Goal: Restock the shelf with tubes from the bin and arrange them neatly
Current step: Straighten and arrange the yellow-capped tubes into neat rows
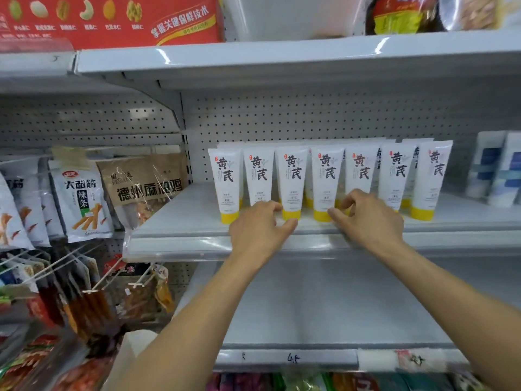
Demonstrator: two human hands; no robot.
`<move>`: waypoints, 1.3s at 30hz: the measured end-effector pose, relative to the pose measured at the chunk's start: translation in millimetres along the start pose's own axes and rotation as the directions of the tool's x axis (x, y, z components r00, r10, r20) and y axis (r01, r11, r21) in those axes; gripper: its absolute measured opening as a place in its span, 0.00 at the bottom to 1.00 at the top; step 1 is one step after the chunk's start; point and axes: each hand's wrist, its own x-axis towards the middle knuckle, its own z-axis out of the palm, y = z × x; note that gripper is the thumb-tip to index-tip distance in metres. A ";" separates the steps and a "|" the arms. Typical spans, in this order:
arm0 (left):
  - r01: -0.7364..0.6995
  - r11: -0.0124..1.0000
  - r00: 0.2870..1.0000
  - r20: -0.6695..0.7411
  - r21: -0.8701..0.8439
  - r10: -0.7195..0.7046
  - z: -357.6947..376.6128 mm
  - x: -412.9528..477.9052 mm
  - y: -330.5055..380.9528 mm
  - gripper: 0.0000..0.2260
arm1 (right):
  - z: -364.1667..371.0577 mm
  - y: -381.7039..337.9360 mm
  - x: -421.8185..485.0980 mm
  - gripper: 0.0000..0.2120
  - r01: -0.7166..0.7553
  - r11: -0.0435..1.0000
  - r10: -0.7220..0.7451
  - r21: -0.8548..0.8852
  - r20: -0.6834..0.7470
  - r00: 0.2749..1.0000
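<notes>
Several white tubes with yellow caps stand cap-down in a row on the grey shelf, with more tubes behind them. My left hand reaches to the base of the second and third tubes, thumb and fingers apart around the third tube's yellow cap. My right hand is at the base of the fourth and fifth tubes, its fingers curled near the fourth tube's cap. Neither hand clearly grips a tube. The bin is not in view.
Snack bags hang on pegs to the left of the shelf. Blue and white boxes stand at the shelf's right end. A bare shelf lies below, and a red carton sits on the shelf above.
</notes>
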 end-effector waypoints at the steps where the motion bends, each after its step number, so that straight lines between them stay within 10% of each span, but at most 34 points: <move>1: 0.033 0.997 0.999 -0.037 0.065 -0.030 3.3 1.6 5.0 0.20 | -0.7 1.2 2.7 0.16 0.010 1.000 -0.010 -0.028 0.014 1.000; 20: 0.278 0.907 0.960 -0.130 0.317 -0.249 27.6 26.0 37.3 0.21 | 10.5 2.4 25.1 0.17 0.076 0.996 -0.072 -0.052 0.087 0.994; 39: 0.268 0.960 0.959 -0.121 0.082 -0.257 16.8 5.3 38.5 0.18 | -10.9 35.1 16.5 0.13 0.218 0.956 -0.254 0.195 0.186 0.949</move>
